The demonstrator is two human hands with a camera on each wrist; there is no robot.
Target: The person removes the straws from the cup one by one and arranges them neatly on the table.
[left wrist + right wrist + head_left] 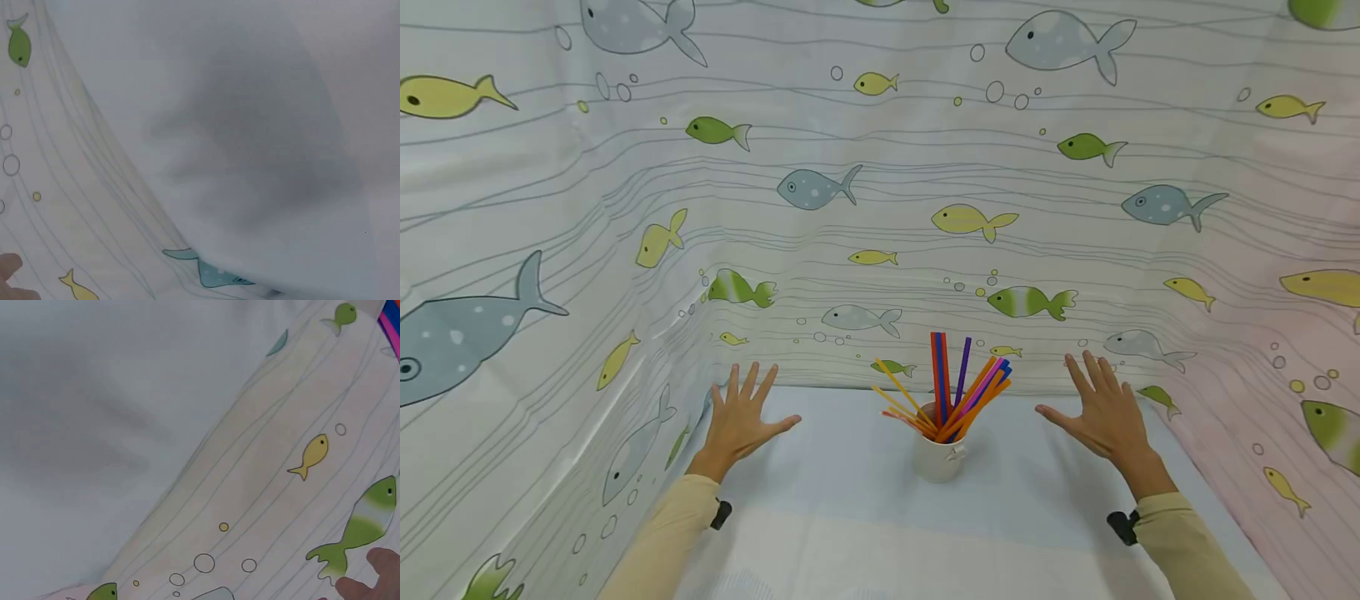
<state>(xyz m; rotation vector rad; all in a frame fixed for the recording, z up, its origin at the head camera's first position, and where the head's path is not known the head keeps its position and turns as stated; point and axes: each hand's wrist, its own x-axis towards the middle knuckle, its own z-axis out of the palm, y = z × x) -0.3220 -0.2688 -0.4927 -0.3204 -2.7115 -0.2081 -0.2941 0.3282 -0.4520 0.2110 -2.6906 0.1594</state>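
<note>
Between my two hands a white mug [938, 463] stands upright on the table. Several coloured sticks [973, 400], in orange, red, blue, purple and pink, lean out of its top, along with thinner yellow-orange ones on the left side. My left hand [742, 419] is held left of the mug with fingers spread, touching nothing that shows. On the other side my right hand [1105, 414] is likewise spread and holds nothing. Only fingertips [9, 275] show in the left wrist view, and fingertips [375, 578] at the corner of the right wrist view.
A pale tabletop [850, 500] lies under the mug, with soft hand shadows on it. Fish-printed sheeting [820, 242] rises behind the table and along both sides. Each wrist carries a small dark device on a light sleeve [677, 525].
</note>
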